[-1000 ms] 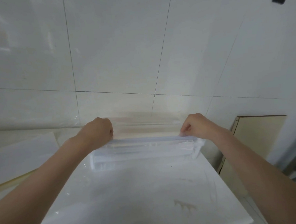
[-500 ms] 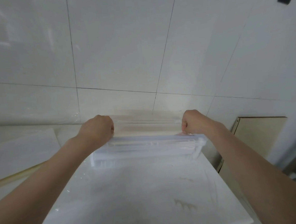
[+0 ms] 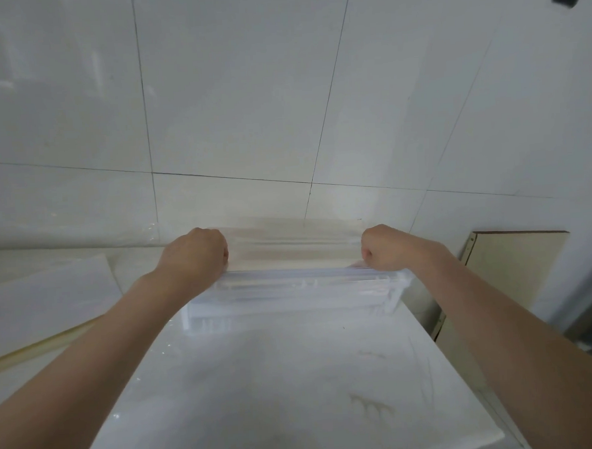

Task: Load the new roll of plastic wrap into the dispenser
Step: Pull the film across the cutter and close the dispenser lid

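**Plastic wrap sheet held taut above the clear dispenser**

The plastic wrap, a thin translucent sheet [image 3: 292, 245], rises from the long clear plastic dispenser box [image 3: 291, 293] and stretches between our two fists, with the white tiled wall [image 3: 247, 106] showing through it. The dispenser sits at the far end of the glossy white desk [image 3: 278, 379], close to the wall, its length running left to right. We cannot make out the roll itself inside the box; the clear walls and glare blur it.

Our left hand [image 3: 195, 255] is curled into a fist at the left end of the dispenser, its grip pressed together on the left edge of the sheet. Our right hand [image 3: 386, 248] is curled the same way at the right end, its grip closed on the sheet's right edge, knuckles just above the box rim. Both forearms reach in from the near corners, bare.

The sheet's upper edge lies level, roughly as high as the tops of our fists, and faint horizontal creases cross it.

To the left, a flat white panel [image 3: 41, 303] rests on a lower surface beside the desk. To the right, a beige board [image 3: 516, 267] leans against the wall, apart from the desk. A small brownish smear [image 3: 372, 405] marks the desk near its front right
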